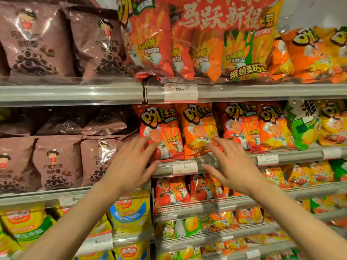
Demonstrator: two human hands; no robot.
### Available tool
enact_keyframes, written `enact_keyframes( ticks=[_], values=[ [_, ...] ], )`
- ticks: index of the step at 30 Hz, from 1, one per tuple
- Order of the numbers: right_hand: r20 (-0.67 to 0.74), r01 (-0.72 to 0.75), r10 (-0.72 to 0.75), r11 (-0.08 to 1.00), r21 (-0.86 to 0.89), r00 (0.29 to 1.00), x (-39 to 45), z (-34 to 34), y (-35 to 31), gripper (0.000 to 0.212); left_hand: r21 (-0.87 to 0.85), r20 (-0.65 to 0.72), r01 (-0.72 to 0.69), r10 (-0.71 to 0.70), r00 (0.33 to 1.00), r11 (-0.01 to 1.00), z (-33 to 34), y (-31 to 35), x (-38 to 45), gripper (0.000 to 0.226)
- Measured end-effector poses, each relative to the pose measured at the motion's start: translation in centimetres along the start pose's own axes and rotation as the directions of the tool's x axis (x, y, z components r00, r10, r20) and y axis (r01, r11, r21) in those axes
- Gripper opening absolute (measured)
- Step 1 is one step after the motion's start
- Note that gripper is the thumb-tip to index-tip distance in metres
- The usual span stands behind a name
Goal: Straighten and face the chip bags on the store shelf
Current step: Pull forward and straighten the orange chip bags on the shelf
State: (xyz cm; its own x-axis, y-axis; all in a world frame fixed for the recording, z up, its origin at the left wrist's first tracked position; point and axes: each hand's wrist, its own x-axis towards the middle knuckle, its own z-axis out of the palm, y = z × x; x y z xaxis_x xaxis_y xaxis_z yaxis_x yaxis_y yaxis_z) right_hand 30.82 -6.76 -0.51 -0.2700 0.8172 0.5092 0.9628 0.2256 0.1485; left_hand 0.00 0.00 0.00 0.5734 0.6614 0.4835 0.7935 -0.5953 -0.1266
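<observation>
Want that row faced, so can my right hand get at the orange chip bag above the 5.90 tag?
Probably yes: the right hand is open, its fingertips already at the orange chip bag, nothing between them.

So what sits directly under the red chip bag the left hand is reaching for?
The red chip bag stands on a shelf edge carrying a 5.90 price tag. The left hand covers the bag's lower left corner.

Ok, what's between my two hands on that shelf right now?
In the head view, the orange chip bag and the price tag on the shelf rail sit between the left hand and right hand.
</observation>
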Motion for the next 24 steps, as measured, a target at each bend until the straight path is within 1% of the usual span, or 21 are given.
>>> enact_keyframes(
  ticks=[2,3,5,8,12,15,19,24],
  values=[
    [0.041,0.094,-0.091,0.993,-0.071,0.995,1.1,0.5,0.7,0.061,0.041,0.02,0.005,-0.006,1.0,0.999,0.1,-0.1,1.3,0.06],
    [0.044,0.155,-0.151,0.983,-0.096,0.988,1.7,1.1,1.2,0.06,0.063,0.008,0.005,-0.006,1.0,0.998,0.3,-0.1,2.0,0.061],
    [0.089,0.264,-0.255,0.957,-0.119,0.963,2.8,2.2,2.3,0.061,0.093,0.001,0.001,-0.001,1.0,0.996,0.7,-0.1,3.3,0.06],
    [0.131,0.426,-0.411,0.896,-0.124,0.902,3.7,3.6,3.7,0.059,0.142,0.017,0.004,-0.007,1.0,0.99,1.4,0.1,4.5,0.06],
    [0.095,0.595,-0.588,0.788,-0.161,0.804,3.9,5.6,5.3,0.055,0.173,0.041,0.046,-0.054,0.998,0.984,2.0,0.9,5.4,0.061],
    [0.076,0.651,-0.648,0.746,-0.137,0.758,3.6,7.1,6.4,0.051,0.194,0.022,0.081,-0.087,0.996,0.978,2.3,1.6,5.4,0.058],
    [0.069,0.638,-0.635,0.768,-0.058,0.77,3.7,8.3,7.0,0.057,0.212,0.027,0.116,-0.125,0.992,0.97,2.7,2.4,5.3,0.058],
    [0.064,0.636,-0.633,0.771,-0.039,0.772,3.8,8.9,7.2,0.063,0.22,0.019,0.14,-0.148,0.989,0.965,3.1,2.8,5.5,0.06]
  ],
)
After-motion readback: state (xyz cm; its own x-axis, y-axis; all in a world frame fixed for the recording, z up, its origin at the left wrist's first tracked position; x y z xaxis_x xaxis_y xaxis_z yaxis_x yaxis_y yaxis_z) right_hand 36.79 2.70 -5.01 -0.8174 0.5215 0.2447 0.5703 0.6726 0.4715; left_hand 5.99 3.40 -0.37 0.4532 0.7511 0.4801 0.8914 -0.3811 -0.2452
